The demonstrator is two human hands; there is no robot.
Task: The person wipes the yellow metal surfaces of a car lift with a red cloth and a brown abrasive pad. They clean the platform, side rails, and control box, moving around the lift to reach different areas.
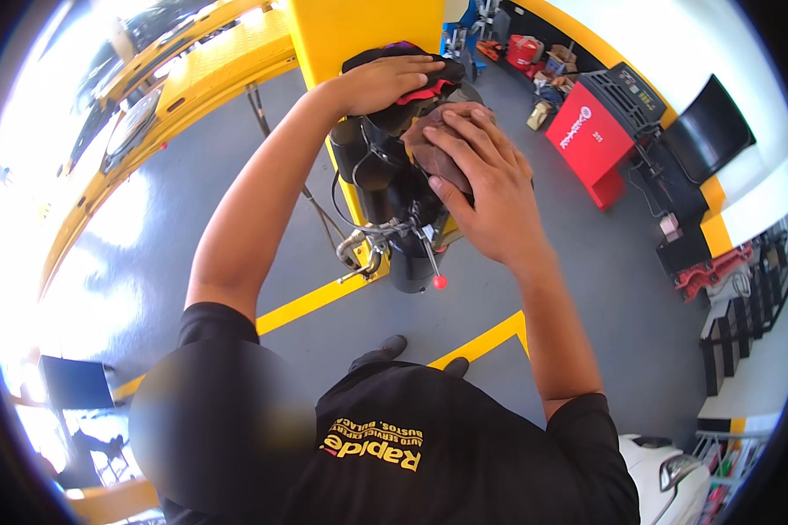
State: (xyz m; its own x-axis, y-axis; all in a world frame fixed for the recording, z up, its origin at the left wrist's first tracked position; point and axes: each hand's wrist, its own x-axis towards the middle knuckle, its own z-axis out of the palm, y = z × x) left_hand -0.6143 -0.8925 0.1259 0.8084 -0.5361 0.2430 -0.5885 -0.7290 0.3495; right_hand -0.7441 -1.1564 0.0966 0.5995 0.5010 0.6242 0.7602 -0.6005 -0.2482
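Observation:
A black hydraulic power unit stands against a yellow lift post, with hoses, fittings and a red-knobbed lever low on it. My left hand lies over a dark cloth with red parts on top of the unit, its fingers stretched out flat. My right hand presses a brownish rag against the unit's right side, fingers curved over it. The rag and my hands hide much of the unit's top.
Yellow lift runways rise at the left. A red wheel-service machine with a dark hood stands at the right. Red containers and tools line the back wall. Yellow lines cross the grey floor; a white car shows at lower right.

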